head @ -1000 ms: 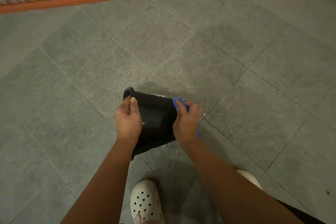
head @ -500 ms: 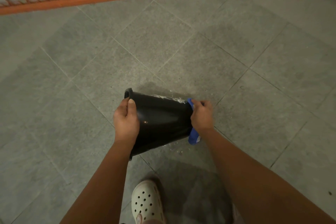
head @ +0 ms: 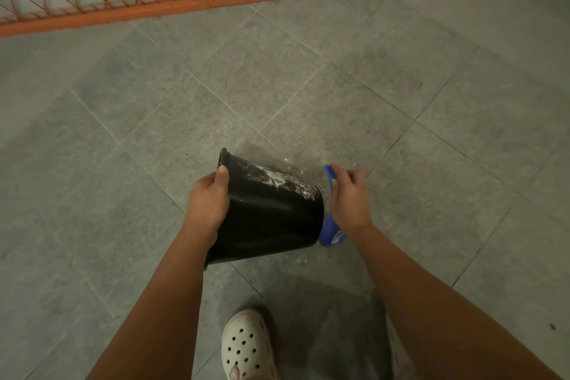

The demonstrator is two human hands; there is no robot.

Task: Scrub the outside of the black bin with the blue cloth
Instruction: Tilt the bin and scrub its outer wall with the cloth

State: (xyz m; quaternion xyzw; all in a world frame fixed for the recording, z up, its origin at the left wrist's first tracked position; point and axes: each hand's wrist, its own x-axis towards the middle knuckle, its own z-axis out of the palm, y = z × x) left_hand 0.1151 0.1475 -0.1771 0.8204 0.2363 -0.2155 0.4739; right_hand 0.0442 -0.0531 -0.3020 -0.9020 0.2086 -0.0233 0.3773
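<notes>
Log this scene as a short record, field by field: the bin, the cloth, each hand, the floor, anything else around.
target: black bin tipped on its side, rim end to the left, white suds along its upper wall
tool: blue cloth at the bin's base end
left: left hand grips the bin near the rim
right: right hand holds the cloth
ground: grey tiled floor, wet around the bin
other: white clog; orange grille
</notes>
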